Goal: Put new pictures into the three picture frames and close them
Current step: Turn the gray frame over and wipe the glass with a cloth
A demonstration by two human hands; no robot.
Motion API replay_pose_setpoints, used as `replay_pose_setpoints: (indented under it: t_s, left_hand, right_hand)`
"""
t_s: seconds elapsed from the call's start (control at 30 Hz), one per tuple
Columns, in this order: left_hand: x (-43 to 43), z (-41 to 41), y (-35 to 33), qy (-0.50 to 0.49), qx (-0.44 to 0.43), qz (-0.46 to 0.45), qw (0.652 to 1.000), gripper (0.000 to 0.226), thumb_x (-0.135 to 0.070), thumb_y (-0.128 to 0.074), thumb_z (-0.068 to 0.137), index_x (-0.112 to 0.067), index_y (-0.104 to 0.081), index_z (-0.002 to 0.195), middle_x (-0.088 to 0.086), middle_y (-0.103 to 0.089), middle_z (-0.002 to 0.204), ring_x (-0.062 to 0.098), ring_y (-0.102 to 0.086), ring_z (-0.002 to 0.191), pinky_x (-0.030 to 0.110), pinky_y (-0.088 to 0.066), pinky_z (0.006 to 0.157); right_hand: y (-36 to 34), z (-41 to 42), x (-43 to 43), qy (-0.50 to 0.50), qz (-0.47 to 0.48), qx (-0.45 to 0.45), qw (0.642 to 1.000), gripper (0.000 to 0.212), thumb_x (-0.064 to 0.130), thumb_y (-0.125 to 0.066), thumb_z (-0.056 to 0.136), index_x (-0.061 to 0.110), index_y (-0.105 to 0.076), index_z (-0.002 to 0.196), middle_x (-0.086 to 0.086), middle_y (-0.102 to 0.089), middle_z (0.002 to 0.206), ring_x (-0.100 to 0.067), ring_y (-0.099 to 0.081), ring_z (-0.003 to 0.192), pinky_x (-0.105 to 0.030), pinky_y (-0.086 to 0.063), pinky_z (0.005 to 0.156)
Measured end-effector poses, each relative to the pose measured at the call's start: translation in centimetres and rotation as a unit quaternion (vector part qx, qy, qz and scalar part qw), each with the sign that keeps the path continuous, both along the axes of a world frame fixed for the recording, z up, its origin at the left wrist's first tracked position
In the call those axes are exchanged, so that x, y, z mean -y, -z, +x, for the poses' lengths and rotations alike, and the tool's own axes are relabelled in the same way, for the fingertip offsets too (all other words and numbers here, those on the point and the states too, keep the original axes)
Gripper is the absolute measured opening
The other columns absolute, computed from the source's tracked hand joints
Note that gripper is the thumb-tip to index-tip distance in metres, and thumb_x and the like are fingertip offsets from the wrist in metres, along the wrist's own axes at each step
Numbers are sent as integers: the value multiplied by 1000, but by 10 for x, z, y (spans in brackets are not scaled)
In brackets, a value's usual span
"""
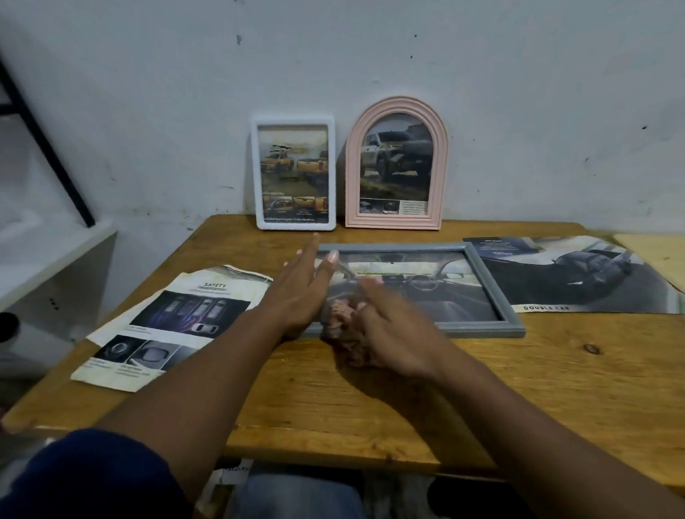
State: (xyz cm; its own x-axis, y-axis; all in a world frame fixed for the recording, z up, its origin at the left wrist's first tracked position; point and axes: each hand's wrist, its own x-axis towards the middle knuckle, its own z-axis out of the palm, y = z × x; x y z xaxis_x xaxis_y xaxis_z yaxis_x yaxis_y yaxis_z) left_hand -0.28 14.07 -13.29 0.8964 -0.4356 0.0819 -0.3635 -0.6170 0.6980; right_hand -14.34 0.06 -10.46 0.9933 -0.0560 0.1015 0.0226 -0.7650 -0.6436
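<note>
Stood next to the table (485,388) while this was going on. Two frames looked done already: the white frame (294,174) and the pink arched frame (396,164) were propped against the wall behind the grey frame (419,288), each showing a truck picture. The grey one lay flat, face up, with a dashboard photo behind the glass.

The left hand (301,287) lay flat on the grey frame's left end, fingers spread and straight, gripping nothing, just pinning it. The right hand (389,328) was curled around a crumpled pinkish cloth (343,319) at the frame's near-left corner, so my guess was a wipe-down of the glass.

Tip-wise: keep that left palm firmly down so the frame doesn't skate, and wipe in light strokes toward the right edge. The safety leaflet (168,325) sat left of the frame, the dark car poster (572,273) to its right.
</note>
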Motion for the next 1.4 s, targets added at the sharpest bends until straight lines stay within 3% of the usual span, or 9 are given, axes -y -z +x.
replay_pose_setpoints:
  t_s: [0.03, 0.1, 0.17, 0.27, 0.33, 0.57, 1.17, 1.27, 1.4]
  left_hand:
    - [-3, -7, -3, 6, 32, -1, 999, 80, -83, -19, 91, -44, -10, 160, -3, -14, 170, 22, -11, 156, 55, -16, 123]
    - [-6, -26, -6, 48, 128, 31, 990, 75, -75, -28, 96, -40, -16, 160, -5, -17, 169, 17, -12, 155, 50, -16, 123]
    - [0, -53, -4, 119, 199, 88, 969, 74, -71, -36, 96, -40, -18, 160, -8, -14, 170, 13, -8, 156, 43, -12, 121]
    - [12, -75, 7, 186, 212, 161, 946, 67, -64, -43, 99, -42, -24, 159, -11, -14, 169, 11, -6, 156, 39, -12, 122]
    - [10, -75, 11, 176, 199, 158, 951, 58, -57, -43, 103, -40, -32, 157, -10, -24, 167, 12, -12, 155, 39, -16, 124]
    - [-37, -61, 12, 109, 210, 164, 958, 48, -49, -40, 106, -36, -45, 151, -6, -38, 162, 15, -24, 152, 35, -21, 121]
    - [-7, 22, -3, 55, 61, 220, 972, 53, -39, -24, 111, -27, -19, 162, 3, -3, 171, 23, 0, 157, 39, -1, 124]
    - [-9, 26, 0, 41, 56, 153, 986, 54, -38, -21, 111, -29, -15, 163, 0, -4, 171, 19, 1, 157, 39, 2, 124]
    - [-8, 19, 8, -77, 86, -36, 993, 54, -36, -24, 110, -29, -14, 163, -3, -12, 170, 13, -4, 156, 39, -4, 126]
  right_hand:
    - [-6, -1, 14, 35, 35, 37, 998, 41, 31, -32, 107, 20, -41, 145, 4, -48, 130, -14, -45, 121, -22, -37, 92]
    - [-1, 4, 50, 118, -6, 109, 987, 48, 34, -31, 106, 15, -38, 150, -4, -44, 150, -21, -38, 137, -34, -34, 109]
    - [14, 9, 73, 155, -101, 69, 980, 59, 45, -23, 104, 13, -31, 152, -11, -32, 159, -25, -21, 149, -48, -19, 120]
    - [41, 16, 84, 161, -247, -22, 955, 69, 54, -11, 102, 14, -11, 158, -9, -4, 166, -24, 10, 152, -53, 9, 119]
    - [45, 18, 86, 154, -298, -21, 942, 71, 55, -8, 101, 14, -5, 158, -9, 2, 166, -25, 16, 151, -55, 14, 118]
    - [44, 18, 91, 117, -322, -33, 939, 68, 54, -10, 101, 19, 0, 158, -6, 7, 166, -26, 21, 150, -59, 14, 117]
    - [38, 19, 93, 79, -311, -86, 943, 74, 59, 3, 91, 27, 4, 157, -1, 15, 165, -22, 27, 147, -60, 15, 116]
    - [23, 26, 85, 53, -302, -78, 949, 61, 53, -20, 101, 29, -7, 157, 2, 9, 166, -21, 19, 150, -62, 5, 118]
    - [1, 77, 38, -82, -185, 28, 979, 50, 31, -36, 104, 27, -30, 153, 4, -20, 164, -14, -8, 152, -50, -13, 122]
